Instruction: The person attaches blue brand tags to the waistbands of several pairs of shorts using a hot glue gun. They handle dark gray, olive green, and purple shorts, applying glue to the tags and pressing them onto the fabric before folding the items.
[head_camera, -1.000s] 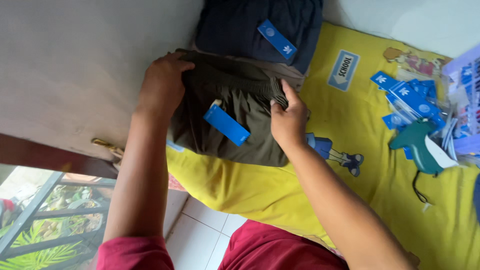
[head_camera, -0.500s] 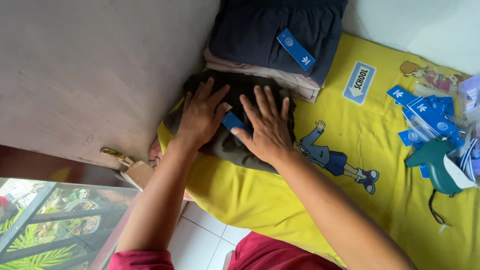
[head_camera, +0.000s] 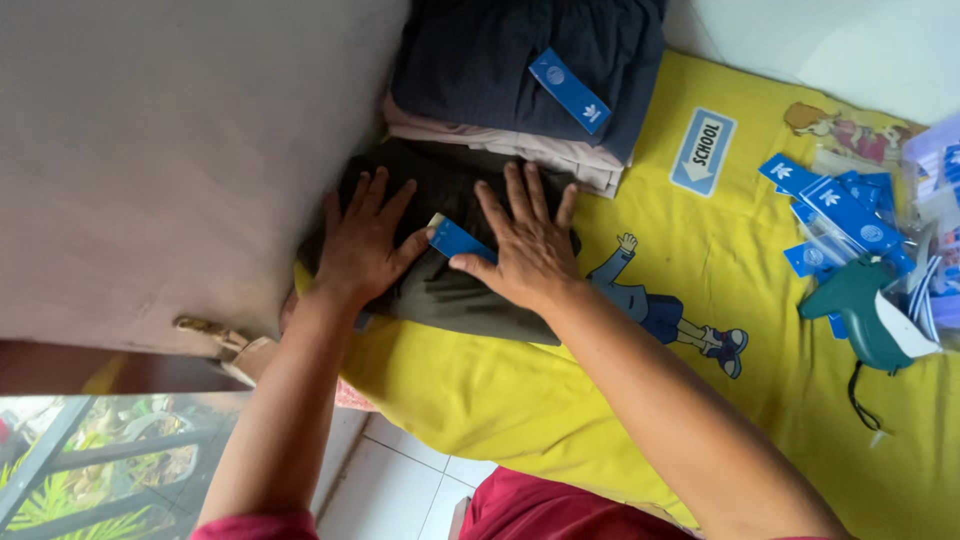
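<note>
Both hands lie flat, palms down and fingers spread, on a folded dark olive garment (head_camera: 450, 295); neither hand closes around anything. The left hand (head_camera: 365, 245) presses the side of the garment nearer the brown wall (head_camera: 180, 150), its fingers pointing toward the stack. The right hand (head_camera: 525, 245) presses the other side, its fingers also spread and pointing the same way. Between the two hands, just under the thumbs, a small blue tag (head_camera: 460, 240) sticks out from the garment; the left thumb tip touches or nearly touches its pale end, though the view does not show which.

The garment rests on a yellow cloth (head_camera: 480, 410) printed with a cartoon figure (head_camera: 665, 310), which lies just beyond the right wrist. Directly past the fingertips, touching the garment's far edge, sits a stack (head_camera: 520, 90) of folded clothes: a navy piece on top bearing its own blue tag (head_camera: 570, 92), with pale pink layers beneath it.

Well off to the outer side of the right hand, a loose heap of blue tags (head_camera: 840, 210) lies on the cloth, and just beside it a green tagging gun (head_camera: 865, 310) with a dark cord trailing from it. A printed blue sign patch (head_camera: 702, 152) shows on the cloth between the stack and the tags.

Near the person's body, red clothing (head_camera: 560, 510) shows, and tiled floor (head_camera: 400, 480) below the cloth's edge.
</note>
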